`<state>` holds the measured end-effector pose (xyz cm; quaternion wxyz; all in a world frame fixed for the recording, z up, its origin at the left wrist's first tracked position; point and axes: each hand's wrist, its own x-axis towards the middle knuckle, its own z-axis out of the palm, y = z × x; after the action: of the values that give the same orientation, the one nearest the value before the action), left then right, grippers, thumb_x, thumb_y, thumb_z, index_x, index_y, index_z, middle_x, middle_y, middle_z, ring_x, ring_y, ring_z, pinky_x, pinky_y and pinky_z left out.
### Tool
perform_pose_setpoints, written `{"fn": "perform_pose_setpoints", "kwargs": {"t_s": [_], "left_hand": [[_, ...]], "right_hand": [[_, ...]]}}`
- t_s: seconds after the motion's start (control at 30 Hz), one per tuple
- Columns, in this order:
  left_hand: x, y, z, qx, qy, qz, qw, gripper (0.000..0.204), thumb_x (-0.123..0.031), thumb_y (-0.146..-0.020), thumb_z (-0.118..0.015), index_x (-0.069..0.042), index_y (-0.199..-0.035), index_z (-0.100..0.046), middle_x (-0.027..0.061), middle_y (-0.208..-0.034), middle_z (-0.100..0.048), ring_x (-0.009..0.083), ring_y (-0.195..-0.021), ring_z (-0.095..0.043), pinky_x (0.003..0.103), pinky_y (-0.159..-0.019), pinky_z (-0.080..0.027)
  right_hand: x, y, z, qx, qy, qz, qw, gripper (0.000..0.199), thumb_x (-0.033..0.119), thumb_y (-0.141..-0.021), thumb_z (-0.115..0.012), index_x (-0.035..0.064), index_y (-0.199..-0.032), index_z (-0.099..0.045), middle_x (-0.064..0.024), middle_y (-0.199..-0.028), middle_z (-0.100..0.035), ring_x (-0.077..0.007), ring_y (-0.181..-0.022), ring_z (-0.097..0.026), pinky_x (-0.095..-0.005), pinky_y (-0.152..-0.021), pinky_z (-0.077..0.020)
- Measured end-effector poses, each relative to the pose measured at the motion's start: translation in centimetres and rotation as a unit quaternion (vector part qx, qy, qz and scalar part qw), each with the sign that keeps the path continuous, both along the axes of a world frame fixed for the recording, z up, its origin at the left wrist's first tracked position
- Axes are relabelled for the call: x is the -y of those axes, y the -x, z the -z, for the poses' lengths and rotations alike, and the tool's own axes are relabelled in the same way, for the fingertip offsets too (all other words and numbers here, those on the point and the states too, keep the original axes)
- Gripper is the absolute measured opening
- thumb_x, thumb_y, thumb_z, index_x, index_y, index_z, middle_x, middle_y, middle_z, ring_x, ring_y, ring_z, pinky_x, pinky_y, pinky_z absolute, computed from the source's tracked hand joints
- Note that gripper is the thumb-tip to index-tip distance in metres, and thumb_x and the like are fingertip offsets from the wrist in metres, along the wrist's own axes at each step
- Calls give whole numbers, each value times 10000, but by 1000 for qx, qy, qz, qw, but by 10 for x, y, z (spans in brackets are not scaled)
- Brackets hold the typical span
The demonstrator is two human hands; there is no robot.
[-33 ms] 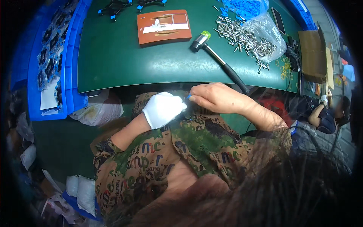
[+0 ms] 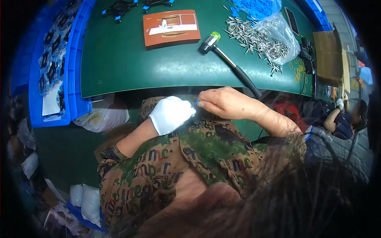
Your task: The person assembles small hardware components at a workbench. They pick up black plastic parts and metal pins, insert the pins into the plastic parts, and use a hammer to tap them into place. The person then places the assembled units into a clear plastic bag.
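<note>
My left hand (image 2: 171, 114), in a white glove, is curled at the near edge of the green table mat (image 2: 131, 67), above my lap. My bare right hand (image 2: 224, 104) meets it fingertip to fingertip. A small blue piece (image 2: 196, 102) is pinched in the right fingers and touches the glove. Whatever the glove itself grips is hidden. Just beyond my right hand lies a hammer (image 2: 230, 63) with a black handle and a yellow-tipped head.
An orange-brown board (image 2: 171, 27) lies at the far middle of the mat. To the right are several loose metal pins (image 2: 254, 37), a clear bag (image 2: 279, 35), yellow rings (image 2: 297, 69) and a cardboard box (image 2: 327, 47). Blue bins (image 2: 75, 59) stand left. Another person (image 2: 341, 119) sits at right.
</note>
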<state>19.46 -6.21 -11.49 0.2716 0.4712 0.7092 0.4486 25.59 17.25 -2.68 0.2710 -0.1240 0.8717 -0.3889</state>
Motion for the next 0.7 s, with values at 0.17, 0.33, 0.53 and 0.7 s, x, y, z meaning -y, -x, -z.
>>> {"fn": "perform_pose_setpoints", "kwargs": {"t_s": [0.17,0.33,0.53,0.7], "left_hand": [[1,2,-4,-18,-19,22,999,184,-168,-969,-638,-48,-848,-706,49,-665,-578,173,-573,-577,333,-541,-456],[1,-1,7,-120,-49,22,991,167,-219,-957,-642,-103,-847,-689,53,-656,-567,254,-619,-570,392,-578,-462],[4,-6,15,-163,-40,21,986,133,-212,-882,-678,-122,-789,-653,71,-682,-613,276,-636,-614,397,-584,-506],[5,-9,11,22,-33,-7,999,112,-207,-875,-680,-120,-808,-657,63,-682,-606,275,-645,-613,399,-581,-506]], "right_hand": [[4,2,2,-4,18,-16,1000,257,262,-1030,-511,19,-974,-575,-223,-889,-650,-446,-909,-637,-528,-818,-501],[7,2,5,-3,10,-24,1000,259,261,-1025,-518,16,-965,-580,-233,-863,-652,-446,-897,-644,-536,-818,-501],[18,-3,-1,5,-40,-24,999,269,270,-1024,-517,20,-962,-594,-233,-872,-658,-449,-874,-646,-544,-804,-500],[15,-5,15,26,50,22,998,275,270,-1025,-516,14,-990,-611,-224,-871,-658,-445,-871,-645,-520,-792,-504]]}}
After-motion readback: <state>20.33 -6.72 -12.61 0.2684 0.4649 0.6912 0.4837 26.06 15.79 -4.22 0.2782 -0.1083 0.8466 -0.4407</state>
